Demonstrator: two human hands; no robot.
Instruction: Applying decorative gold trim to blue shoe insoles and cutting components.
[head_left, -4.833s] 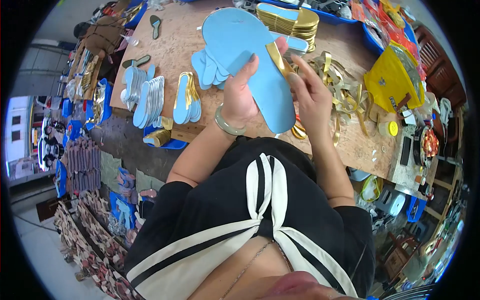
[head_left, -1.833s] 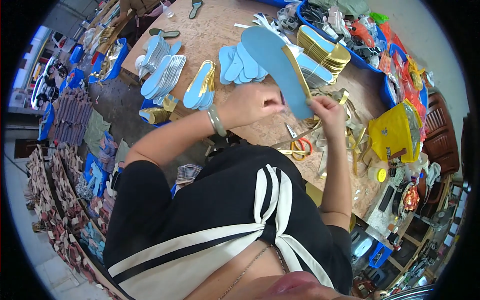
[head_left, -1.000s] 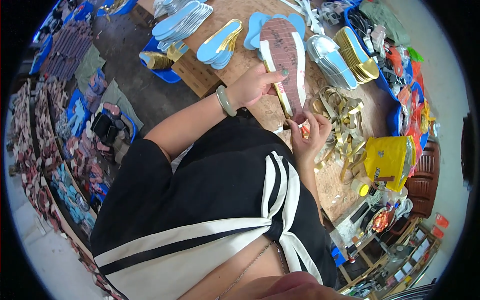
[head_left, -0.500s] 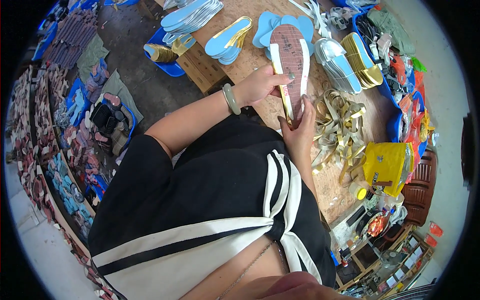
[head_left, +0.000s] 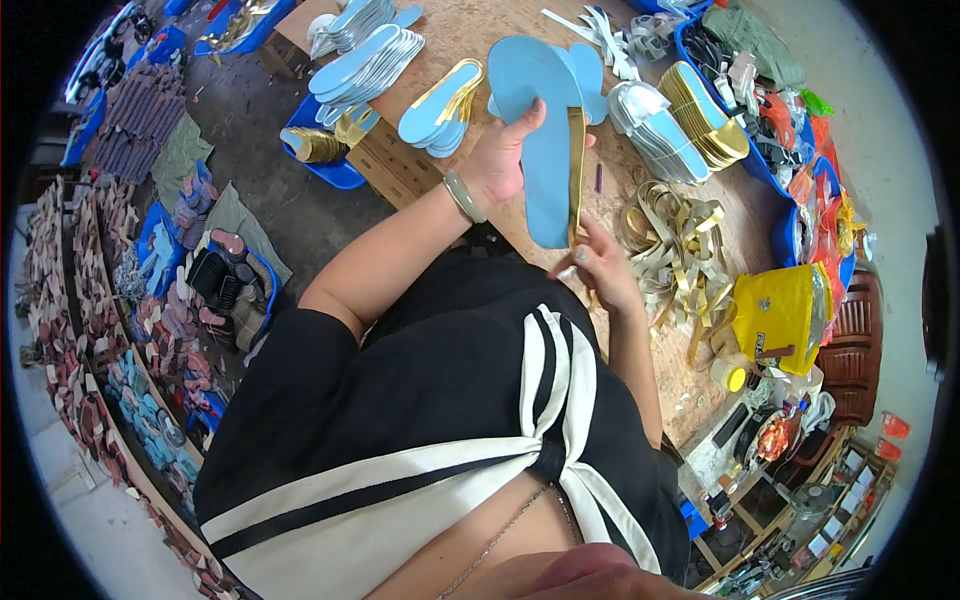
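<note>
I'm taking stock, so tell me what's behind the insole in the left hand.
Blue pieces show past the upper right edge of the insole; it covers the rest, and part of the left hand.

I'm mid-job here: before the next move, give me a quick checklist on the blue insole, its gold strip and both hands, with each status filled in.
1. Left hand holding the blue insole, thumb on its blue face: ok.
2. Blue face toward the camera: ok.
3. Gold strip lying along the insole's right-hand edge: ok.
4. Right hand at the strip's lower end: ok; whether its fingers pinch the strip: cannot tell.
5. Underside of the insole: cannot tell, it faces away from the camera.
6. Loose gold strips on the table untangled: not ok, they lie in a jumbled heap.
</note>
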